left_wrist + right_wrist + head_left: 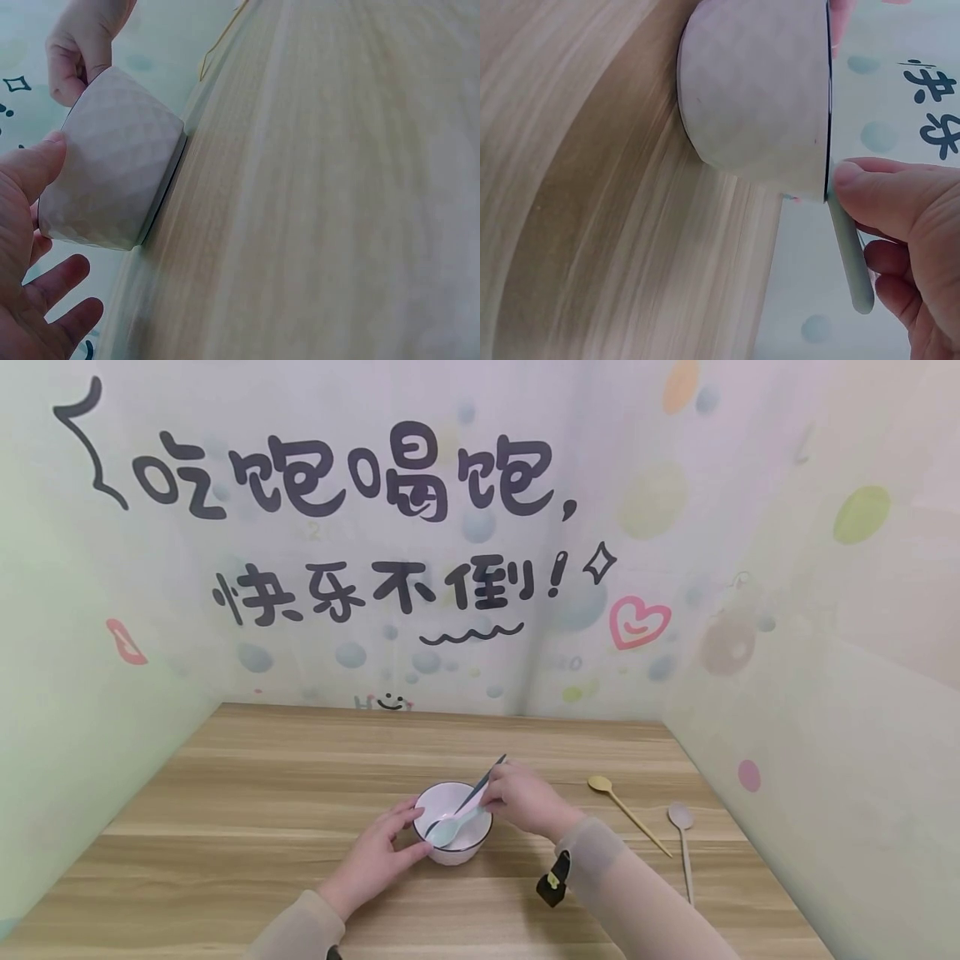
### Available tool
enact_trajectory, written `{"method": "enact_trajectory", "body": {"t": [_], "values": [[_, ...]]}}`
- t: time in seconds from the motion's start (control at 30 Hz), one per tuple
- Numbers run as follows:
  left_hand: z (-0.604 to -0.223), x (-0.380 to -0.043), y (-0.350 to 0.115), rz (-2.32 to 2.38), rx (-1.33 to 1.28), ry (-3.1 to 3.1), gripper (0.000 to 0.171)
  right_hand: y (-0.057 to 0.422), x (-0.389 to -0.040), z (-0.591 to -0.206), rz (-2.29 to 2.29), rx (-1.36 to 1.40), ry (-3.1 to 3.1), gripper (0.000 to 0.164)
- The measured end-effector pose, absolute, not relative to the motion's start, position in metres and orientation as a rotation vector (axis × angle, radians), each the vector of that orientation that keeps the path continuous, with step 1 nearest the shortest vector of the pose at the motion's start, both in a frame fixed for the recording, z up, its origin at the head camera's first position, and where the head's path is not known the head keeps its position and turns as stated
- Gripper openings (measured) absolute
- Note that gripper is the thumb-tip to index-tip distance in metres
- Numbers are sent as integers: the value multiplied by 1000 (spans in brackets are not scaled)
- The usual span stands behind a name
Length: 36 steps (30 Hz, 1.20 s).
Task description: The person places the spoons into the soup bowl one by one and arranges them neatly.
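A white bowl with a dark rim stands upright on the table; its faceted outer wall shows in the left wrist view. My left hand holds its left side, thumb at the near rim and fingers at the far side. Inside lean a pale green spoon and a dark blue spoon, its bowl end partly hidden under the pale one. At the right rim my right hand pinches the pale green spoon's handle, whose end sticks out past the fingers.
To the right on the wooden table lie a gold spoon and a pinkish-grey spoon, the latter partly hidden by my right sleeve. Walls with printed lettering and coloured spots bound the table at the back and both sides.
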<state>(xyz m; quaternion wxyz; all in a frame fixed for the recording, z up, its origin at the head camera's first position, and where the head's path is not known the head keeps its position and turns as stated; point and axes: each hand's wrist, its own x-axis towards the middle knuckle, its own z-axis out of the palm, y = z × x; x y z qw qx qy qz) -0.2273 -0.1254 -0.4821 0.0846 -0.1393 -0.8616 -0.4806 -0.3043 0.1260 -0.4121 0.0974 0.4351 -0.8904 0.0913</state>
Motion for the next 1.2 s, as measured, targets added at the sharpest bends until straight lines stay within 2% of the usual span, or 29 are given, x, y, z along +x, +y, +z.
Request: {"method": "enact_trajectory", "body": {"t": [1.2], "values": [[-484,-227,-125,-1436,-401,-2567,55,141,-298,-415,364,1222,-2546,5]]}}
